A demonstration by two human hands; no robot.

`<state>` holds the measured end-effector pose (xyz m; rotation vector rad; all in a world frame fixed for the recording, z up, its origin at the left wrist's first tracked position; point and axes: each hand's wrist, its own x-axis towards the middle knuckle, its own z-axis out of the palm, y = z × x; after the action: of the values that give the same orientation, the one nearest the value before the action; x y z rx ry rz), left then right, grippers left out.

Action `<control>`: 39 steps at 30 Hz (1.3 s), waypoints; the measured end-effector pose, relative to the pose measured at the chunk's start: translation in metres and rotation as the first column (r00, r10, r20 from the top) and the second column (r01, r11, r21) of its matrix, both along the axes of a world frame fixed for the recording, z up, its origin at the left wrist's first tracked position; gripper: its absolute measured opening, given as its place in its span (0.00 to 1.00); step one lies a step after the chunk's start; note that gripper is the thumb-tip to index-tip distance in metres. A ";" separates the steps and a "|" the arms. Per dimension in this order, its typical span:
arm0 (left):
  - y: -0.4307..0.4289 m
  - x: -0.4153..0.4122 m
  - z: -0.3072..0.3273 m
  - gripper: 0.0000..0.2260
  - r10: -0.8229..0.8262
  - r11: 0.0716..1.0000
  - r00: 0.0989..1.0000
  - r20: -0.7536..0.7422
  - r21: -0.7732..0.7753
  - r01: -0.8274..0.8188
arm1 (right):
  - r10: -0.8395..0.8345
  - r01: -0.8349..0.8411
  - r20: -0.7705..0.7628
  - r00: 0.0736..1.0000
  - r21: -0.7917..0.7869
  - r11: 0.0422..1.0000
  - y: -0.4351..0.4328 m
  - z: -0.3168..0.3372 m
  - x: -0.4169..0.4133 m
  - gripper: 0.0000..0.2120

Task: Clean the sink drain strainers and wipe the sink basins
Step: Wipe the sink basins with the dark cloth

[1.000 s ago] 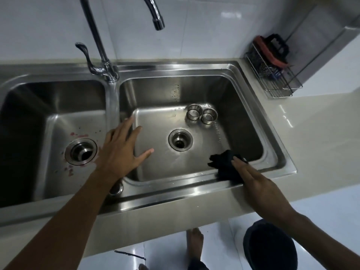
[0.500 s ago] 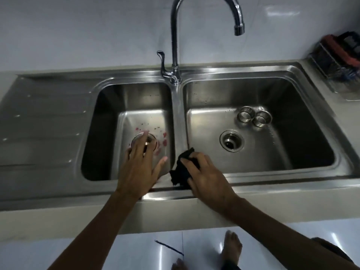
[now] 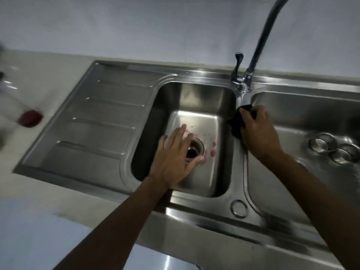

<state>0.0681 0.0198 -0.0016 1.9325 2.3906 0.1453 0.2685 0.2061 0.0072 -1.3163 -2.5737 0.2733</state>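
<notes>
A steel double sink fills the view. My left hand [image 3: 174, 155] hovers open, fingers spread, over the left basin [image 3: 196, 106], partly covering its drain [image 3: 195, 150]. Pink specks lie around that drain. My right hand [image 3: 258, 131] presses a black cloth [image 3: 236, 121] on the divider between the basins, just in front of the tap. Two round metal strainers [image 3: 322, 144] [image 3: 345, 153] lie side by side on the floor of the right basin [image 3: 303, 106].
A curved tap [image 3: 259, 43] with a lever rises behind the divider. A ribbed drainboard [image 3: 101, 121] lies left of the left basin. A blurred dark red object [image 3: 30, 117] sits on the pale counter at far left. A round cap [image 3: 238, 208] marks the front rim.
The view has swung left. My right hand has carried the cloth from the front rim up along the divider toward the tap. My left hand stays over the left drain.
</notes>
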 end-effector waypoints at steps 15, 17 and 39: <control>0.002 -0.147 0.029 0.26 0.369 0.915 0.928 -0.056 0.194 -0.353 | 0.422 -0.453 -0.178 0.889 -0.476 0.754 -0.157 -0.005 -0.149 0.28; 0.013 -0.157 0.017 0.27 0.298 0.944 0.954 -0.039 0.163 -0.288 | 0.436 -0.367 -0.013 0.900 -0.562 0.741 -0.147 -0.036 -0.165 0.25; 0.041 -0.162 -0.009 0.36 0.198 0.975 0.977 0.078 0.084 -0.205 | -0.030 0.241 0.583 0.812 -0.288 0.927 -0.028 -0.135 -0.125 0.37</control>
<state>-0.0941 0.0607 -0.0105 1.6836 2.5712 0.3318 0.1437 0.1781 -0.1276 -1.9682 -2.9838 0.3718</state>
